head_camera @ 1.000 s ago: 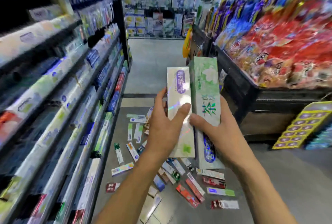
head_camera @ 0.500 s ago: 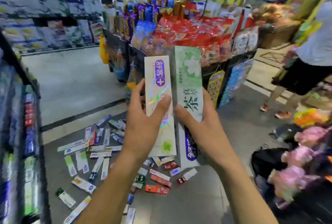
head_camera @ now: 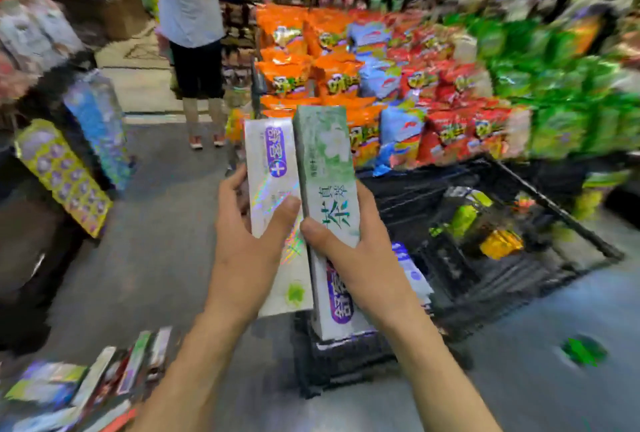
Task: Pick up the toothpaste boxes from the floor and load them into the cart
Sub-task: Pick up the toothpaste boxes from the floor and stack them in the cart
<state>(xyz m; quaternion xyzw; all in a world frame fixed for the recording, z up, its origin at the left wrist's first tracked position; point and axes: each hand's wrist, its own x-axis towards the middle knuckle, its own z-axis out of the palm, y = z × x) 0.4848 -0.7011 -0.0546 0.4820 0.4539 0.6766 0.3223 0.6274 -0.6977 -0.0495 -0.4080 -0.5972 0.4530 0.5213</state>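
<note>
My left hand (head_camera: 242, 251) grips a white toothpaste box (head_camera: 273, 175) with a purple logo and a holographic stripe, held upright. Right beside it my right hand (head_camera: 360, 258) grips a green-and-white toothpaste box (head_camera: 325, 157) with a flower print. Both boxes touch side by side in front of me. The black wire cart (head_camera: 554, 209) stands just right of my hands, with several packets and a white box inside. Several more toothpaste boxes (head_camera: 97, 379) lie on the grey floor at the lower left.
A bin of orange, red and green snack bags (head_camera: 415, 85) stands behind the cart. A person in a white shirt and black shorts (head_camera: 194, 33) stands in the aisle ahead on the left. A yellow display (head_camera: 62, 175) leans at the left.
My view has swung to the right, from the toothpaste shelves to the cart and snack display. Both hands keep the same hold on the two boxes, now beside the cart.
</note>
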